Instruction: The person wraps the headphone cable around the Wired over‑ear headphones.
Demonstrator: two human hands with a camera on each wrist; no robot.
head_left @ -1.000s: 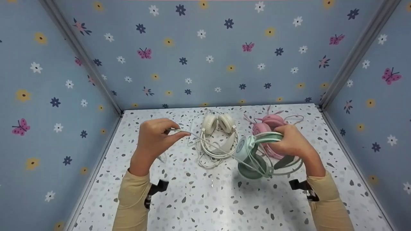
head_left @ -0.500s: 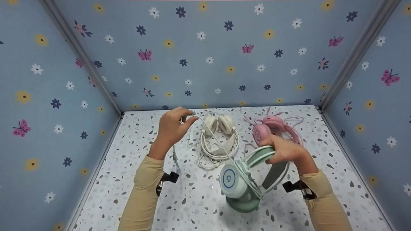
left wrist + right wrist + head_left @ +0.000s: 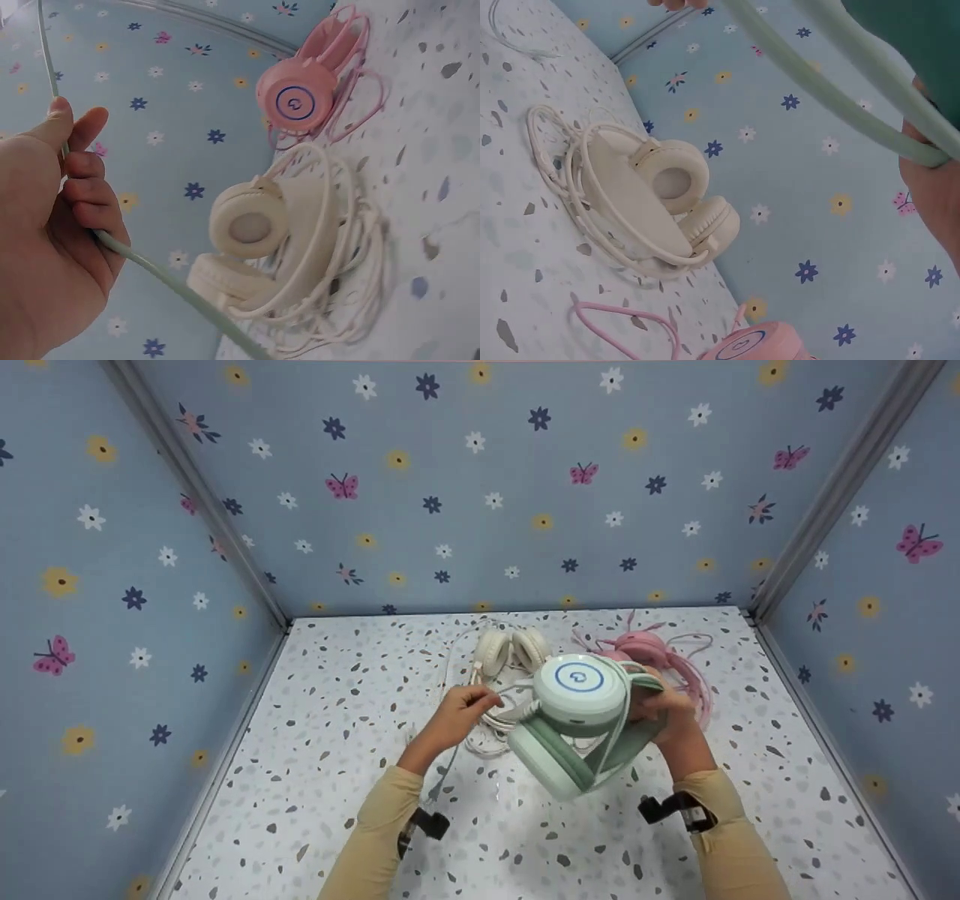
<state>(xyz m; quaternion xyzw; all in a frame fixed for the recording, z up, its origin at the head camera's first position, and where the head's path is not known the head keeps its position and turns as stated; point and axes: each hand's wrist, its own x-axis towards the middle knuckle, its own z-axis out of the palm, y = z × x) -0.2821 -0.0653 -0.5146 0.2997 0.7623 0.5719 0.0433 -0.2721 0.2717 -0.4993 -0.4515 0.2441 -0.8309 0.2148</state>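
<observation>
Mint-green headphones (image 3: 579, 690) hang over the middle of the table, tilted with one earcup's round blue logo facing up. My right hand (image 3: 666, 711) grips their headband at the right; in the right wrist view its green bands (image 3: 810, 79) cross close to the lens. The thin green cable (image 3: 180, 289) runs from the headphones into my left hand (image 3: 459, 714), left of the earcups. Curled fingers (image 3: 94, 191) hold it in the left wrist view. The cable's loose end dangles below that hand. Part of the right hand is hidden behind the headband.
Cream headphones (image 3: 491, 652) with a coiled cable lie behind the green ones on the speckled white table (image 3: 337, 682). Pink headphones (image 3: 686, 671) lie at the back right, partly covered. Flower-patterned blue walls (image 3: 510, 472) enclose the table at back and sides.
The green headphones dipped toward the front, then rose and turned so a logo faces up. My left hand moved right and closer to them, still holding the cable.
</observation>
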